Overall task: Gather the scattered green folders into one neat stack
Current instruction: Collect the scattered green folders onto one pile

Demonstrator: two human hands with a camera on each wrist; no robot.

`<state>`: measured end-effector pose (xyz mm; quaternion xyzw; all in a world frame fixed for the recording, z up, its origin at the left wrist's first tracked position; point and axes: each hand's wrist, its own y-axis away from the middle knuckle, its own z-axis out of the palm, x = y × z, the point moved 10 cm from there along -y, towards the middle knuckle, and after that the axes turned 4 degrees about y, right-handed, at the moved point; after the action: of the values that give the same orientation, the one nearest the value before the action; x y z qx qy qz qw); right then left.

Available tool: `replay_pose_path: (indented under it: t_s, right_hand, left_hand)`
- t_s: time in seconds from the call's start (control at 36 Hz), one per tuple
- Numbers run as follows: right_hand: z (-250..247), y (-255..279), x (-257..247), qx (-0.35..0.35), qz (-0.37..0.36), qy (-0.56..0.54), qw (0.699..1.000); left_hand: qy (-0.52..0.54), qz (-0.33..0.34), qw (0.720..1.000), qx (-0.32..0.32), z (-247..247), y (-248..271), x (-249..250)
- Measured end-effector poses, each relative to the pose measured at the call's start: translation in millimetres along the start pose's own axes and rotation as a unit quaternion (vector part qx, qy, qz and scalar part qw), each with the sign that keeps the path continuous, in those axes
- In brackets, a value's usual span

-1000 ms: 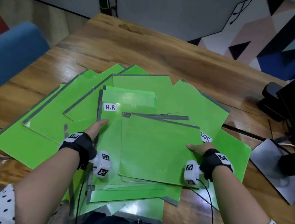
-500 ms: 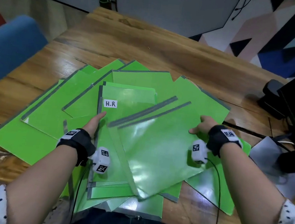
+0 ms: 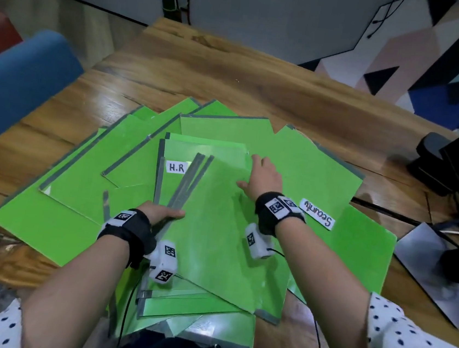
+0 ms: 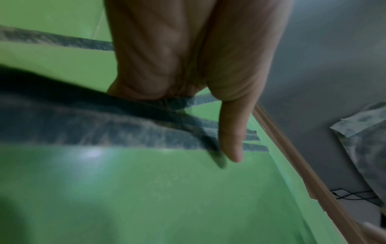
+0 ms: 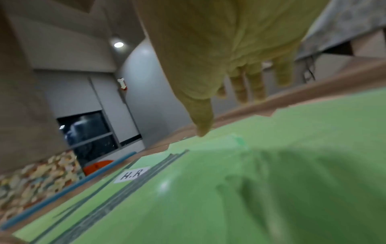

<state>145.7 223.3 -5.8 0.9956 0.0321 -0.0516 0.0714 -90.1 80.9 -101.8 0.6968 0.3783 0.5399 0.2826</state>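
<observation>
step in hand: squaring the top folders

the top folders [image 3: 222,230], askew on the green spread on the table [image 3: 233,80], are gripped at their grey spines by the left hand [image 3: 162,213], thumb on top. the right hand [image 3: 263,177] is laid flat and unclenched at the far corner. next, judged: the pair is turned until its spines align with the h.r folder [image 3: 164,183] beneath the grip.

We look along our right hand [image 5: 208,54], its fingers [image 5: 240,89] straight and spread, the thumb tip coming down at the far edge of the top green folder [image 5: 240,198]. To the left a white "H.R" label [image 5: 132,175] sits on a lower folder [image 5: 89,189], just beside the grey spine strips [image 5: 129,183] of the top ones (blurred here). Beyond the folders runs the wooden table edge [image 5: 303,92], with a grey wall [image 5: 146,99] and a dark window [image 5: 87,132] behind.
</observation>
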Motion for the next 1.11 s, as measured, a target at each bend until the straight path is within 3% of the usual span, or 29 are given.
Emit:
replay_pose_path:
  t_s: [0.06, 0.14, 0.22, 0.28, 0.39, 0.47, 0.58, 0.75, 0.97, 1.03, 1.11]
  right_hand:
    - [16.3, 11.8, 29.9, -0.037, 0.079, -0.022, 0.996]
    - [46.4, 39.2, 87.4, -0.116, 0.228, -0.06, 0.965]
    - [84.5, 67.8, 102.7, -0.245, 0.246, -0.109, 0.931]
    - [101.1, 82.8, 99.9, -0.273, 0.26, -0.177, 0.909]
    - [111.3, 87.7, 93.4, -0.232, 0.299, -0.252, 0.891]
    - [101.5, 83.1, 92.5, -0.204, 0.286, -0.267, 0.897]
    - [84.0, 68.4, 90.3, -0.156, 0.241, -0.298, 0.91]
    - [65.6, 52.7, 61.8, -0.138, 0.155, -0.204, 0.957]
    - [78.9, 58.2, 57.9, -0.158, 0.097, -0.088, 0.979]
    - [76.8, 56.0, 81.1, -0.139, 0.116, -0.082, 0.98]
    - [60.4, 57.3, 142.3, -0.049, 0.238, -0.113, 0.963]
  left_hand:
    - [0.004, -0.002, 1.0, 0.013, -1.6, -1.0, -0.2]
    - [0.019, -0.006, 1.0, 0.012, 1.9, 1.2, 2.9]
    - [0.054, -0.01, 0.998, -0.014, 15.2, 13.0, 8.8]
    - [0.09, -0.009, 0.995, -0.038, 25.0, 18.2, 12.5]
    - [0.097, -0.001, 0.995, 0.01, 15.2, 7.0, 9.8]
    - [0.102, 0.015, 0.992, 0.071, 4.0, 2.9, 8.9]
    - [0.105, 0.014, 0.993, 0.057, 7.8, -5.8, 4.0]
    - [0.086, -0.002, 0.995, 0.042, 11.1, -9.9, 3.1]
    - [-0.01, -0.007, 0.994, 0.113, 2.9, -11.4, 16.2]
    - [-0.017, -0.01, 0.994, 0.111, 2.9, -11.7, 17.9]
    - [-0.029, -0.009, 0.994, 0.107, 2.0, -14.6, 18.7]
